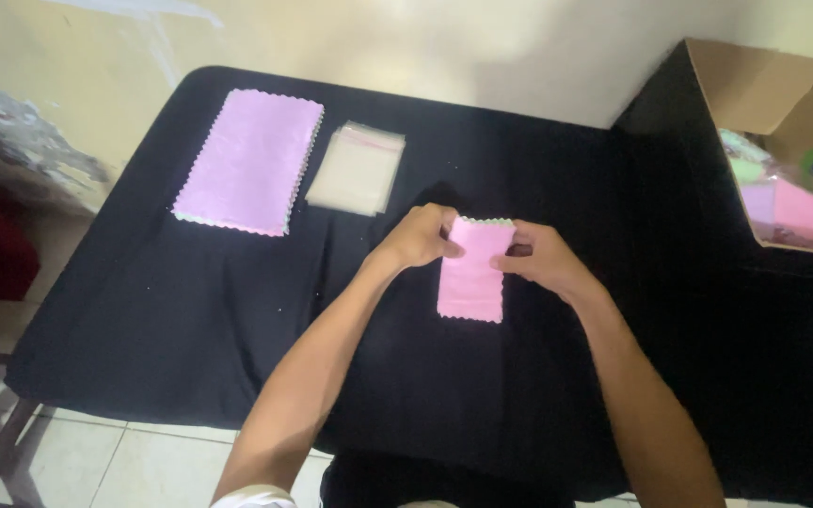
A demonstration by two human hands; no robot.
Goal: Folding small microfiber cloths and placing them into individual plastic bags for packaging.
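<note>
A folded pink cloth [471, 277] with zigzag edges is held upright above the black table [190, 310]. My left hand [421, 237] grips its upper left edge. My right hand [540, 261] grips its upper right edge. The cloth's lower part hangs free between my forearms. A stack of flat pink cloths [250, 160] lies at the table's far left. Beside that stack, to its right, lies a pile of clear plastic bags [357, 169].
An open cardboard box [783, 89] stands at the right, with pink and green packed cloths [788, 212] inside. The table's front edge drops to a tiled floor [96, 461]. A pale wall [425, 47] runs behind the table.
</note>
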